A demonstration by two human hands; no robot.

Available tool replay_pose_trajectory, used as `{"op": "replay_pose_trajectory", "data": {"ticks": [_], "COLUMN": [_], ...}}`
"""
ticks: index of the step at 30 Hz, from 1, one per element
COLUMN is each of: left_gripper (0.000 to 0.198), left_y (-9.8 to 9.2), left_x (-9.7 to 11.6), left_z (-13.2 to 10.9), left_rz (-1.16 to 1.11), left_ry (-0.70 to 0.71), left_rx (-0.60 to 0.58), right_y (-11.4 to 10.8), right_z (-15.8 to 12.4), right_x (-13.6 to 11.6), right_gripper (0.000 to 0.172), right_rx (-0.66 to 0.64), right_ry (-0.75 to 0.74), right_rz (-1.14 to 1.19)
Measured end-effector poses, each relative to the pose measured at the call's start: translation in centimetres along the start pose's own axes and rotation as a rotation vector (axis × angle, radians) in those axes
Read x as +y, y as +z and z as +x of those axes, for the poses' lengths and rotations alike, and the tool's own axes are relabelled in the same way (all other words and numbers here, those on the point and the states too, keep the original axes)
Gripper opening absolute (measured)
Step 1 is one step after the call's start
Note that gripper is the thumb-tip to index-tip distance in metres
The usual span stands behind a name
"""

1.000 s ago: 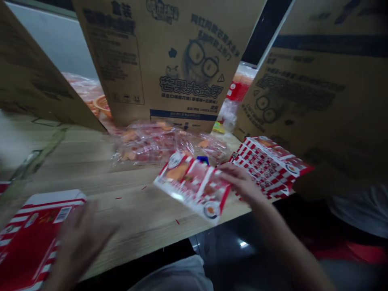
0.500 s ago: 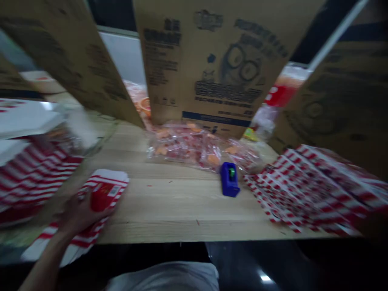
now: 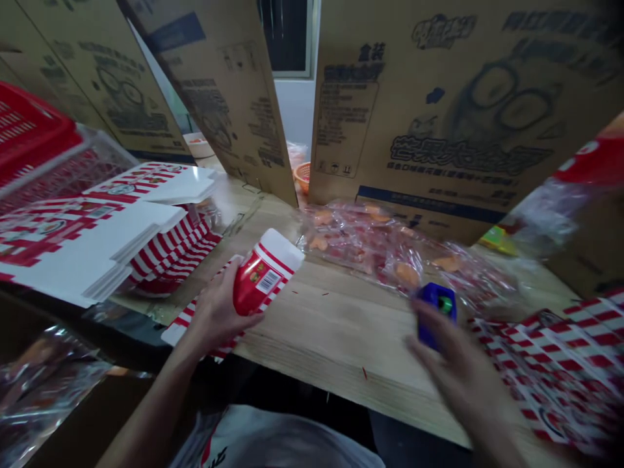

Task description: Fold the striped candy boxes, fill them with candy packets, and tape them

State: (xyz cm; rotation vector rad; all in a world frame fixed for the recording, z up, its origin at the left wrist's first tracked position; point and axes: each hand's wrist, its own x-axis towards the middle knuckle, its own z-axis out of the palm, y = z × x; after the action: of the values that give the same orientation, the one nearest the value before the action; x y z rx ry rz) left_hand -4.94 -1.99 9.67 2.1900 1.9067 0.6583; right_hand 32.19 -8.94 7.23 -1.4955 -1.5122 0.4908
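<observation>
My left hand (image 3: 217, 309) is closed around a red-and-white striped snack carton (image 3: 267, 276), which is folded flat and tilted, its barcode side up. The carton's lower end lies under my forearm and hand. My right hand (image 3: 455, 367) is slightly blurred, thumb and fingers apart, at the near side of a blue tape dispenser (image 3: 437, 302). Its fingertips overlap the dispenser in view; whether they touch it I cannot tell. Behind the dispenser lie clear packets with red and orange contents (image 3: 361, 240).
Flat striped cartons (image 3: 117, 240) are stacked at left, near a red basket (image 3: 34, 136). More striped cartons (image 3: 560, 364) lie at right. Upright cardboard boxes (image 3: 419, 117) line the back of the wooden table (image 3: 322, 331). Plastic-wrapped packets (image 3: 43, 390) sit low at left.
The view has swung left. My left hand has raised the carton's far end off the table. My right hand has come into view beside the tape dispenser.
</observation>
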Motion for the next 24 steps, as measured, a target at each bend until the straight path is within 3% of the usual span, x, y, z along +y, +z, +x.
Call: {"op": "replay_pose_trajectory", "data": {"ticks": [4, 7, 9, 13, 18, 20, 22, 24], "left_gripper": [0.114, 0.112, 0.108, 0.090, 0.032, 0.027, 0.029, 0.032], "left_y": [2.6, 4.9, 6.0, 7.5, 9.5, 10.1, 10.5, 10.8], "left_x": [5.0, 7.0, 7.4, 7.2, 7.0, 6.8, 6.3, 5.8], "left_z": [-1.9, -2.9, -3.1, -2.7, -1.9, -1.8, -2.1, -2.8], "left_rz": [-0.200, -0.331, -0.441, -0.796, -1.195, -1.342, -1.392, -1.381], "left_ry": [0.154, 0.167, 0.106, -0.044, -0.304, -0.380, -0.371, -0.337], "left_rx": [-0.027, -0.050, -0.057, -0.173, -0.341, -0.365, -0.357, -0.434], "right_y": [8.3, 11.8, 12.0, 10.3, 9.5, 9.3, 8.9, 8.5], "right_z": [0.1, -0.1, -0.5, -1.4, -1.2, -0.5, 0.3, 1.3], "right_x": [-2.2, -2.4, -1.5, 1.2, 2.5, 2.4, 2.3, 2.6], "right_gripper": [0.071, 0.057, 0.048, 0.033, 0.030, 0.030, 0.029, 0.029], "right_rx": [-0.426, -0.450, -0.391, -0.295, -0.236, -0.256, -0.262, -0.218], "right_ry": [0.069, 0.161, 0.219, 0.373, 0.516, 0.548, 0.571, 0.573], "right_rz": [0.644, 0.901, 0.924, 0.906, 1.003, 1.013, 1.016, 1.017]}}
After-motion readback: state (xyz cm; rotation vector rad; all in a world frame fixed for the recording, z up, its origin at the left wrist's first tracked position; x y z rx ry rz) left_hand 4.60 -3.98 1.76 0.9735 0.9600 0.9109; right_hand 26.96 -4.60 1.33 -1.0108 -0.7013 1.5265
